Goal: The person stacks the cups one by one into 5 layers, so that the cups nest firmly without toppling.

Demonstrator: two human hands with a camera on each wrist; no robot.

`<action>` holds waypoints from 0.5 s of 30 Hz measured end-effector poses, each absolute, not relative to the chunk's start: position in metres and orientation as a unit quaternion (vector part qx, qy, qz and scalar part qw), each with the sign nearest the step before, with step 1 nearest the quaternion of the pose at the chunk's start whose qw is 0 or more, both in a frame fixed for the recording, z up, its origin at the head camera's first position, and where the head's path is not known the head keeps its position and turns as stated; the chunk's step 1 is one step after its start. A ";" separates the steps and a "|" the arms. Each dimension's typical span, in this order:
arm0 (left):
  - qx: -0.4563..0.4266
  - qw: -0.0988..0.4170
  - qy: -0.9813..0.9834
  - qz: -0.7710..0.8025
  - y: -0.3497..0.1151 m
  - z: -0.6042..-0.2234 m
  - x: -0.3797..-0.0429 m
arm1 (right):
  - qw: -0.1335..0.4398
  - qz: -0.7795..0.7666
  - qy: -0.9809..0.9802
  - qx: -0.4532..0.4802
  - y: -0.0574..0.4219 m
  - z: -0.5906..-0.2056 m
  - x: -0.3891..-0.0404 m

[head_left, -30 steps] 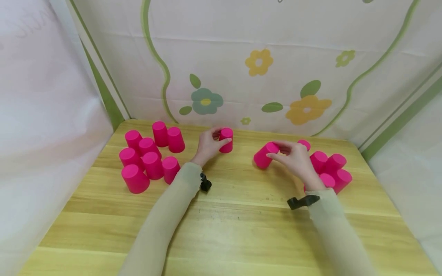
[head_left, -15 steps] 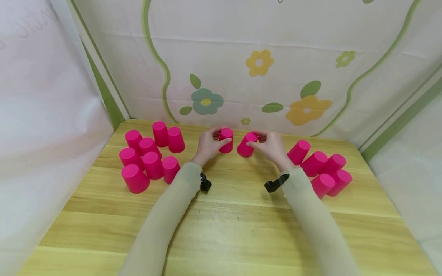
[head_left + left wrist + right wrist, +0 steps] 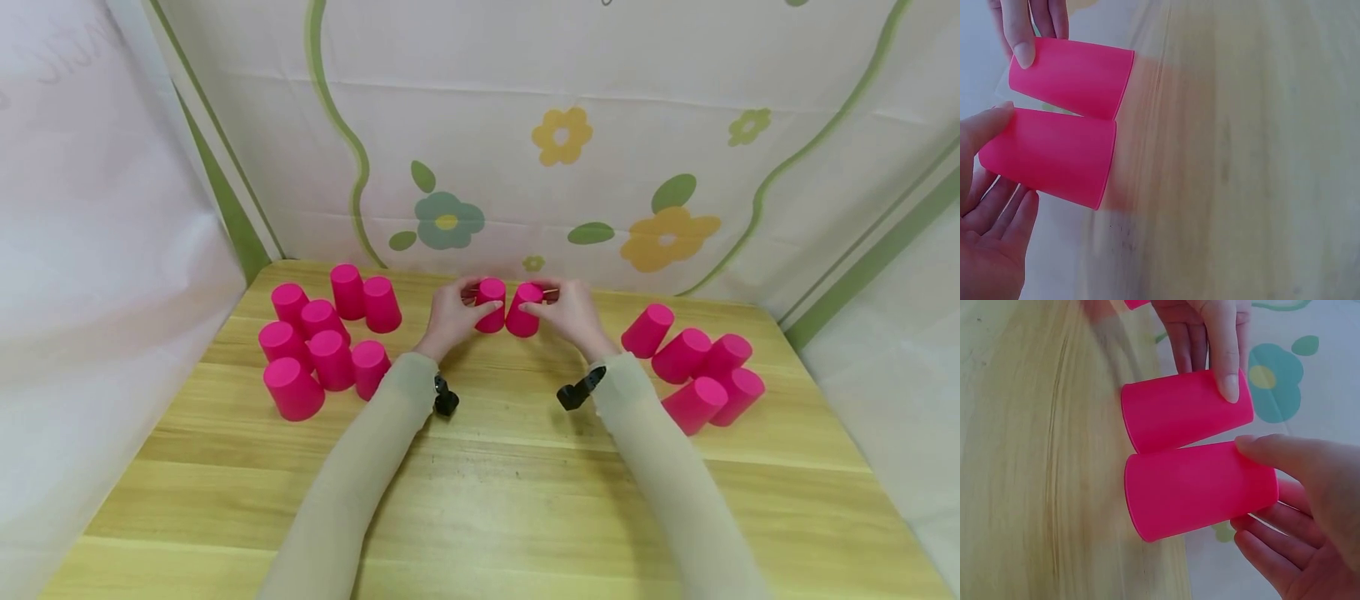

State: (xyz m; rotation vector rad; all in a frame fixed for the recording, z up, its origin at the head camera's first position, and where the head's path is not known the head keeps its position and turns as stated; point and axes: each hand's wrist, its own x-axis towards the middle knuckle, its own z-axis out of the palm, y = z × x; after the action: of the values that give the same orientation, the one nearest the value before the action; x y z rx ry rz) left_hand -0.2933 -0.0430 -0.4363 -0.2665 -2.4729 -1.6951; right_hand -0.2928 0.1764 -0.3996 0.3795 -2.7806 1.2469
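Note:
Near the back of the table, my left hand (image 3: 452,317) pinches an upside-down pink cup (image 3: 491,305) between thumb and fingers. Beside it, my right hand (image 3: 572,313) grips a second pink cup (image 3: 524,311) in the same way, also mouth down. In the left wrist view the left cup (image 3: 1047,156) and the right cup (image 3: 1075,75) stand side by side, their rims meeting or nearly so. The right wrist view has the right-hand cup (image 3: 1200,487) close against the left-hand cup (image 3: 1185,409), with a narrow gap toward their bases.
On the left of the wooden table (image 3: 480,500) stands a cluster of several upturned pink cups (image 3: 331,360). Another cluster of several pink cups (image 3: 681,356) is on the right. A flowered curtain (image 3: 495,150) hangs behind the table's back edge.
My right hand has carried its cup leftward from near the right cluster until it stands beside the left-hand cup. My left hand and its cup have stayed in place.

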 end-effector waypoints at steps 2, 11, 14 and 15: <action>-0.089 0.059 -0.826 -0.554 -0.045 -0.437 -0.292 | 0.033 0.409 -0.903 0.127 0.176 -0.400 -0.292; -0.070 0.032 -0.840 -0.537 -0.059 -0.425 -0.276 | 0.012 0.436 -0.893 0.108 0.191 -0.396 -0.278; -0.093 0.043 -0.838 -0.536 -0.066 -0.408 -0.265 | 0.026 0.435 -0.893 0.111 0.200 -0.390 -0.270; -0.101 0.047 -0.839 -0.533 -0.069 -0.402 -0.260 | 0.032 0.434 -0.893 0.112 0.204 -0.388 -0.267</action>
State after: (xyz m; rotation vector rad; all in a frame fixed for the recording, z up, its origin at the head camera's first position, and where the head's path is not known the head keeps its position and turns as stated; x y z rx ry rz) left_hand -0.2596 -0.0688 -0.4019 -0.3096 -2.5587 -1.6272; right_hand -0.2668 0.2036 -0.3882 0.3455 -2.7504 1.3371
